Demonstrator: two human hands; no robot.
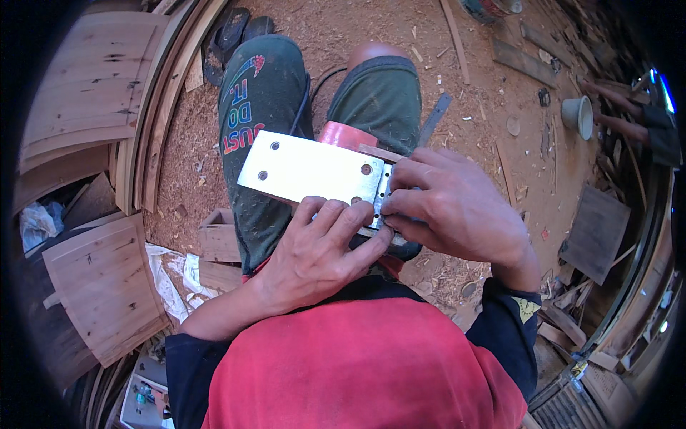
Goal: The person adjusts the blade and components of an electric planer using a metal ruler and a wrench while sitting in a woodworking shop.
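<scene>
A power planer (307,168) lies across my lap with its flat silver sole turned up, screws set in the plate. Part of its red body (348,136) shows beyond the far edge. At the plate's right end is a narrow metal strip (386,174) with small holes, like the blade section. My left hand (314,247) grips the near edge, fingers bent over the sole and thumb stretched toward the strip. The fingers of my right hand (461,204) are pinched together on that strip. Whatever small piece may be between them is hidden.
A dark cord (299,118) runs off between my knees. Wood shavings cover the ground. Wooden panels (93,86) lean at the left, near a small wooden box (219,236). On the right are a pale bucket (577,118), a dark board (595,232) and another person's legs (622,118).
</scene>
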